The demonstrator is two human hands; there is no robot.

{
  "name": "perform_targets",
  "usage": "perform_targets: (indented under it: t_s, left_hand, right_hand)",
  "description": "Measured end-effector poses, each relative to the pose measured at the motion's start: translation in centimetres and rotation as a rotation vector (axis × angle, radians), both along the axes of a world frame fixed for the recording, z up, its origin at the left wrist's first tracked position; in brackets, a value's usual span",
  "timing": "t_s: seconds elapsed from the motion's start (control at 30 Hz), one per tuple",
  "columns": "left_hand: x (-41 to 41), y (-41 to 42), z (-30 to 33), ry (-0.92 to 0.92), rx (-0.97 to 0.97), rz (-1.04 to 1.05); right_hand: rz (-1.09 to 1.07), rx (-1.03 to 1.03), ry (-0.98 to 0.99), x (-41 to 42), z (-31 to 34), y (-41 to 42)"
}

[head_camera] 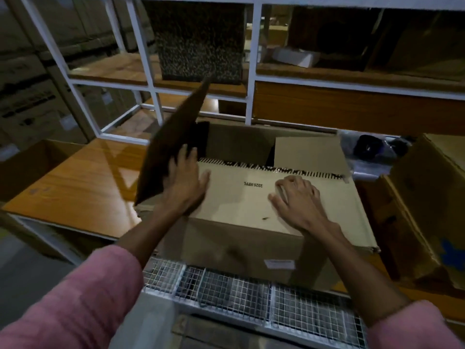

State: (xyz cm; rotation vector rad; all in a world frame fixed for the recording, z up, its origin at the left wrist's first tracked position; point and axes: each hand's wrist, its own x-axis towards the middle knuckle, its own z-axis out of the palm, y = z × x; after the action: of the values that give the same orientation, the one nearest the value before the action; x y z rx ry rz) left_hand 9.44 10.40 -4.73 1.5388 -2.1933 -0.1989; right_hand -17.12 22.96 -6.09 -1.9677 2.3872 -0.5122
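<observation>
A large brown cardboard box stands in front of me on a wire-mesh surface. Its near top flap lies folded flat, pale, with small printed text. My right hand rests on that flap with its fingers bent, fingertips pressing down. The left side flap stands raised and tilted outward, dark on its inner face. My left hand lies against the base of that flap with the fingers spread. The far part of the box is open and dark inside.
A wooden table top lies to the left, with an open carton at its edge. Another brown carton stands to the right. White metal shelving rises behind, holding boxes. A plastic-wrapped dark item lies at the back right.
</observation>
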Motion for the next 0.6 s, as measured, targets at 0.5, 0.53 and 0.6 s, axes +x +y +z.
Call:
perform_targets:
  t_s: [0.5, 0.53, 0.6]
  left_hand:
    - [2.3, -4.0, -0.7, -0.464, -0.034, 0.112]
    - [2.7, -4.0, -0.9, -0.442, -0.015, 0.125]
    - [3.2, -4.0, -1.2, -0.403, 0.019, 0.152]
  right_hand:
    - [0.043, 0.126, 0.003, -4.1, -0.3, -5.4]
    - [0.043, 0.127, 0.004, -4.1, -0.4, -5.4]
    - [0.039, 0.128, 0.005, -4.0, -0.3, -5.4]
